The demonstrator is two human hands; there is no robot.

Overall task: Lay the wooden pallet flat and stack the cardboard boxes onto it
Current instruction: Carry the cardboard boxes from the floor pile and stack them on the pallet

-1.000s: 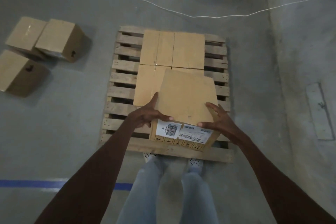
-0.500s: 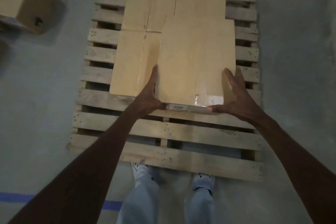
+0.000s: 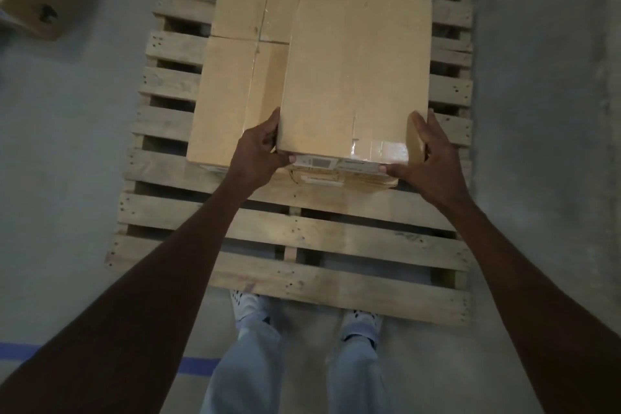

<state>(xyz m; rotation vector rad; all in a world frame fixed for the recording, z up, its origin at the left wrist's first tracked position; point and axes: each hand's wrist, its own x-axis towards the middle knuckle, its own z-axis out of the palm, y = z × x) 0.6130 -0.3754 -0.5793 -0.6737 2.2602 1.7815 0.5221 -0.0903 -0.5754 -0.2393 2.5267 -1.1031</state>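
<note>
Two hands [image 3: 258,155] grip a box [image 3: 356,77] over the floor-laid pallet [image 3: 302,279].

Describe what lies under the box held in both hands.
Under the held box a lower box's labelled front edge shows, resting on the pallet. The rest of it is covered.

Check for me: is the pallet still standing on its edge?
No. The wooden pallet lies flat on the floor with cardboard boxes on it, and both hands grip another box above them.

Both my bare arms reach forward and down. My left hand [image 3: 258,153] and right hand [image 3: 425,153] face each other, fingers curled, thumbs pointing inward, clamped on something between them.
</note>
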